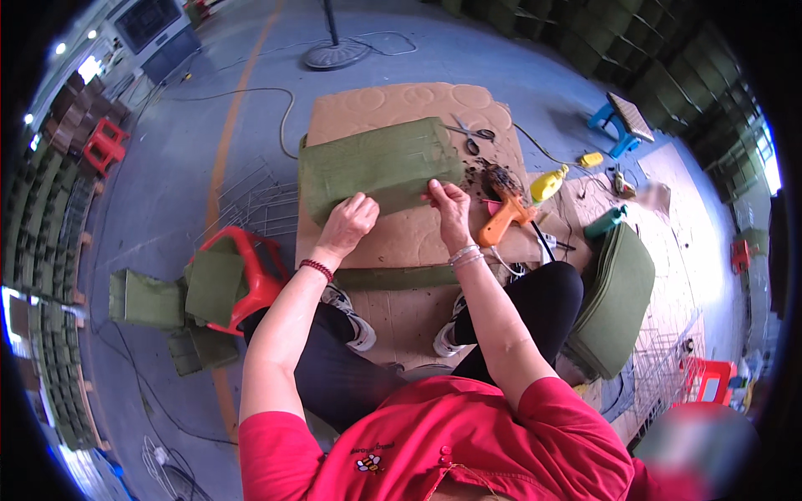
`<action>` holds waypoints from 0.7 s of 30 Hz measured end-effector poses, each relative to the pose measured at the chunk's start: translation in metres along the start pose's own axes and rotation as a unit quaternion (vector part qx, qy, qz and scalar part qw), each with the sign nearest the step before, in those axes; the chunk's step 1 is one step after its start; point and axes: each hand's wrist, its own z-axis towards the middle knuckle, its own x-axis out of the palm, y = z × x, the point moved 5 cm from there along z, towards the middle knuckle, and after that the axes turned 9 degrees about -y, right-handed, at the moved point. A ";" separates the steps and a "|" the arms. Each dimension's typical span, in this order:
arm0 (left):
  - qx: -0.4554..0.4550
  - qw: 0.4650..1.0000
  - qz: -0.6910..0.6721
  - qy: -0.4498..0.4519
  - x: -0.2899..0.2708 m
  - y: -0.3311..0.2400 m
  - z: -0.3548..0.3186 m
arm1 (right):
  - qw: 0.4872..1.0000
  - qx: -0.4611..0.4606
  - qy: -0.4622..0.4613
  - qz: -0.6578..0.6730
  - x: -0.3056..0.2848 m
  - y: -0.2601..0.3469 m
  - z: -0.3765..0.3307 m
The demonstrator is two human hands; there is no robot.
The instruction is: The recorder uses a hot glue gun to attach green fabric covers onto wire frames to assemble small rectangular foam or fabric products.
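A green fabric-covered piece [376,163], box-like and long, lies across the cardboard-topped work surface [401,242] in front of me. My left hand [351,222] is closed on its near edge, left of the middle. At the near right corner of the same piece, my right hand [451,210] has thumb and finger pinched together on the edge. An orange glue gun [506,219] lies just right of my right hand, its front end among dark crumbs of residue. Black-handled scissors [472,134] rest beyond the piece's far right corner.
A yellow bottle [548,184] and a teal bottle [605,222] are to the right. Stacked green panels [614,301] stand by my right knee. A red stool [255,280] with green pieces is at left. Cables trail across the floor; a metal stand base [337,54] is ahead.
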 end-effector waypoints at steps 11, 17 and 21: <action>0.013 0.994 0.080 0.070 -0.008 -0.019 0.018 | 1.000 -0.005 0.000 0.003 -0.005 -0.002 0.004; -0.034 0.988 0.032 0.146 0.013 -0.020 0.068 | 0.999 -0.015 0.015 0.030 -0.003 -0.002 0.003; 0.003 0.984 0.074 0.162 0.039 -0.013 0.063 | 0.999 -0.017 0.014 0.038 -0.003 0.000 0.003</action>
